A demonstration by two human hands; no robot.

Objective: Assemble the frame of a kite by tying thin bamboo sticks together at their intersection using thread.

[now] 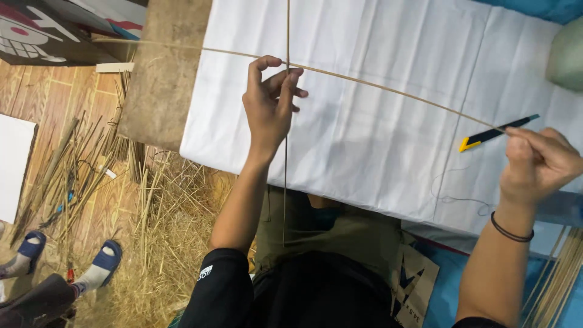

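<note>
Two thin bamboo strips cross over a white cloth [376,133]. One long strip [388,88] runs from upper left to lower right; the other strip [285,176] runs straight up and down. My left hand [270,106] pinches both strips where they cross. My right hand [540,161] holds the long strip's right end together with a dark utility knife with a yellow tip [492,133].
A brown mat [164,73] lies left of the cloth. Loose bamboo strips and straw [152,231] litter the wooden floor at left. Another person's feet in blue slippers [106,261] stand at bottom left. More bamboo sticks [562,273] lie at bottom right.
</note>
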